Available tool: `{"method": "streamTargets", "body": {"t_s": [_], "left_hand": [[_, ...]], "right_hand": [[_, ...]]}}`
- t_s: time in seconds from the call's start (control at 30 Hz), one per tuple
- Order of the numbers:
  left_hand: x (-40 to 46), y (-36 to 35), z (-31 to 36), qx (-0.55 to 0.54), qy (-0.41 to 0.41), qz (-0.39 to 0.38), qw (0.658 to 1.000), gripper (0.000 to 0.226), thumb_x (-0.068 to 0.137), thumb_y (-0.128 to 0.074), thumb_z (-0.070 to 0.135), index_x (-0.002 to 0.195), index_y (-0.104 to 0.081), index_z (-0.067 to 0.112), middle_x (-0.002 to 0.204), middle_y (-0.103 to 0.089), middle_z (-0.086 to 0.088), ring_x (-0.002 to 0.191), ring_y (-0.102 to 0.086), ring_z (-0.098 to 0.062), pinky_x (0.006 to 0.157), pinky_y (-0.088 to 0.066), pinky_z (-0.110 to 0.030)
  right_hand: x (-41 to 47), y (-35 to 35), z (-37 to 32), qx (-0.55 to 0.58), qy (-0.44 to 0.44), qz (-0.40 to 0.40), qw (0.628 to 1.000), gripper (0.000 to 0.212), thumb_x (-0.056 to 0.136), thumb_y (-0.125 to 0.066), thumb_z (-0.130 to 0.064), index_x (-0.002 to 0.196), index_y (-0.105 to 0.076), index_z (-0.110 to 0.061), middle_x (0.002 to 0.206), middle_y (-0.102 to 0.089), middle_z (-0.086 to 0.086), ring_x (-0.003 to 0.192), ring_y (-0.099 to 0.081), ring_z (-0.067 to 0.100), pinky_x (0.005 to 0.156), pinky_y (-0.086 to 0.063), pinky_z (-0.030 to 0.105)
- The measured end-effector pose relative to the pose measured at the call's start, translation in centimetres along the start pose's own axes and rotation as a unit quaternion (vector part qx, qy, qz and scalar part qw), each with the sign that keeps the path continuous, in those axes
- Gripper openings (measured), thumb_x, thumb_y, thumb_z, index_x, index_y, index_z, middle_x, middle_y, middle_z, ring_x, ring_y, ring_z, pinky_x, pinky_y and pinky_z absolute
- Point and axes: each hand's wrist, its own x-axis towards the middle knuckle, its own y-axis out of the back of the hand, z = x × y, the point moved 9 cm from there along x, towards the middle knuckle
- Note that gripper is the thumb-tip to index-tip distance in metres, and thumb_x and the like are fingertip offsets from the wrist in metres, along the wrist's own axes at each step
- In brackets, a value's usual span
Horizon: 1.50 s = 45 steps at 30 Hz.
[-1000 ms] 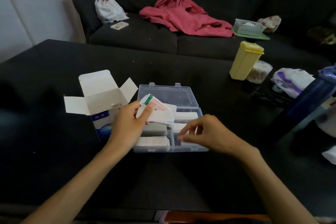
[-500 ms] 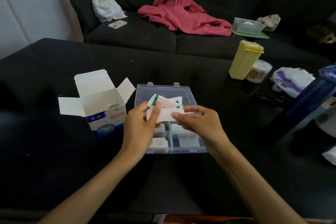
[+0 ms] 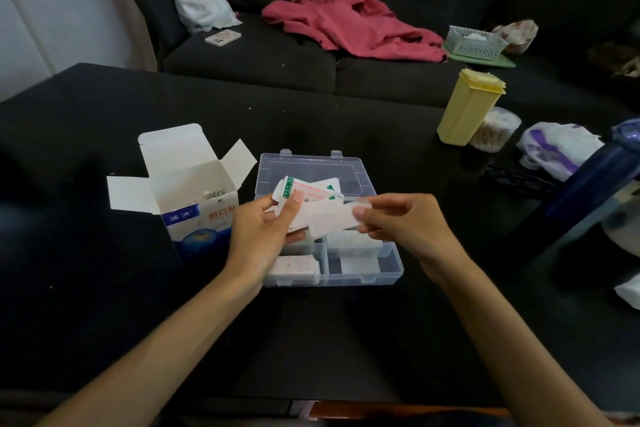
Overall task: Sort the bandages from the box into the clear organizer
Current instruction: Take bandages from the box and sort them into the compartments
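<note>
Spreading across the whole near view, your dark desk [image 3: 104,288] carries everything, with the sofa [image 3: 249,55] beyond its far edge; on that sofa a red garment [image 3: 346,24] lies crumpled, a white bag [image 3: 201,7] to its left and a small mesh basket [image 3: 474,42] to its right; on the desk, the clear organizer [image 3: 391,263] sits near the middle with its lid [image 3: 311,170] laid open on the far side, and white bandages already fill several of its compartments; just left of it stands the opened box [image 3: 194,198], flaps up; a yellow container [image 3: 467,107] stands well off to the far right; your left hand [image 3: 263,229] grips a fanned stack of bandages [image 3: 304,191] above the organizer, thumb pressed on top; your right hand [image 3: 398,218] pinches one white bandage [image 3: 329,218] by its right end, its other end meeting the stack.
</note>
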Motion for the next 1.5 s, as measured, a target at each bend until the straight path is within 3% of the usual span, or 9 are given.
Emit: {"method": "streamTargets", "body": {"t_s": [0.13,0.3,0.4,0.67,0.93,1.2,1.33,1.4,1.5], "left_hand": [[0.3,1.0,0.8,-0.012,-0.022,0.018,1.000,0.007,0.089,-0.059,0.029,0.093,-0.058,0.023,0.090,-0.065,0.009,0.067,-0.069,-0.001,0.053,-0.054,-0.015],[0.6,1.8,1.4,-0.018,-0.037,0.030,0.999,0.018,0.088,-0.059,0.031,0.099,-0.061,0.017,0.104,-0.067,0.002,0.078,-0.071,-0.011,0.063,-0.059,-0.022],[0.5,1.9,1.6,-0.015,-0.043,0.033,0.998,0.022,0.088,-0.060,0.031,0.101,-0.063,0.014,0.103,-0.067,0.004,0.075,-0.071,-0.010,0.062,-0.058,-0.022],[0.5,1.8,1.7,-0.016,-0.046,0.027,0.998,0.017,0.088,-0.060,0.031,0.101,-0.062,0.019,0.095,-0.063,0.012,0.073,-0.071,-0.008,0.057,-0.056,-0.017],[0.4,1.4,1.4,-0.033,-0.035,0.008,0.999,0.017,0.088,-0.060,0.029,0.102,-0.060,0.020,0.092,-0.064,0.012,0.071,-0.070,-0.003,0.055,-0.055,-0.015],[0.4,0.4,0.7,-0.022,0.002,-0.031,0.999,0.032,0.086,-0.062,0.032,0.114,-0.062,0.017,0.111,-0.068,0.001,0.082,-0.071,-0.013,0.072,-0.059,-0.029],[0.2,-0.4,0.4,-0.028,0.027,-0.065,0.997,0.034,0.085,-0.064,0.030,0.116,-0.063,0.015,0.098,-0.070,0.005,0.080,-0.071,-0.011,0.070,-0.059,-0.027],[-0.1,-1.0,0.7,-0.026,0.017,-0.085,0.996,0.029,0.085,-0.064,0.029,0.111,-0.065,0.015,0.088,-0.069,0.010,0.076,-0.071,-0.008,0.063,-0.058,-0.021],[-0.5,-1.9,0.9,-0.032,0.012,-0.124,0.992,0.022,0.085,-0.064,0.027,0.104,-0.067,0.017,0.084,-0.070,0.011,0.072,-0.071,-0.008,0.058,-0.057,-0.019]], "right_hand": [[-0.1,2.5,0.3,-0.062,-0.028,-0.019,0.998,0.012,0.080,-0.070,-0.021,0.092,-0.069,-0.021,0.083,-0.069,-0.004,0.067,-0.061,0.003,0.055,-0.041,0.015],[-0.2,2.7,1.3,-0.171,-0.037,-0.083,0.981,0.007,0.079,-0.070,-0.015,0.084,-0.066,-0.016,0.073,-0.069,-0.003,0.055,-0.061,-0.001,0.046,-0.040,0.008],[0.2,2.1,1.7,-0.219,-0.012,-0.089,0.972,0.006,0.078,-0.071,-0.014,0.083,-0.067,-0.014,0.075,-0.070,-0.002,0.062,-0.064,0.003,0.058,-0.047,0.014],[0.9,1.0,1.9,-0.194,0.021,-0.121,0.973,0.010,0.078,-0.071,-0.016,0.085,-0.064,-0.016,0.080,-0.072,0.003,0.074,-0.068,0.010,0.063,-0.050,0.016],[0.8,-0.4,3.0,-0.345,0.057,-0.173,0.921,0.006,0.082,-0.068,-0.023,0.083,-0.066,-0.029,0.086,-0.066,-0.009,0.077,-0.061,0.002,0.074,-0.051,0.020],[0.8,-2.0,1.8,-0.522,0.135,-0.106,0.835,0.022,0.085,-0.063,-0.041,0.101,-0.073,-0.029,0.102,-0.069,-0.010,0.081,-0.056,0.005,0.074,-0.049,0.023],[0.7,-1.9,1.4,-0.562,0.149,-0.078,0.810,0.026,0.081,-0.068,-0.042,0.100,-0.073,-0.026,0.101,-0.068,-0.007,0.087,-0.060,0.010,0.073,-0.049,0.023],[0.4,-1.2,0.7,-0.514,0.157,-0.072,0.840,0.020,0.082,-0.068,-0.037,0.097,-0.073,-0.024,0.096,-0.070,-0.008,0.082,-0.061,0.004,0.072,-0.049,0.020],[-0.1,1.6,-1.7,-0.255,0.147,0.001,0.956,0.018,0.086,-0.060,-0.038,0.088,-0.070,-0.024,0.078,-0.069,-0.008,0.058,-0.059,-0.002,0.058,-0.046,0.016]]}}
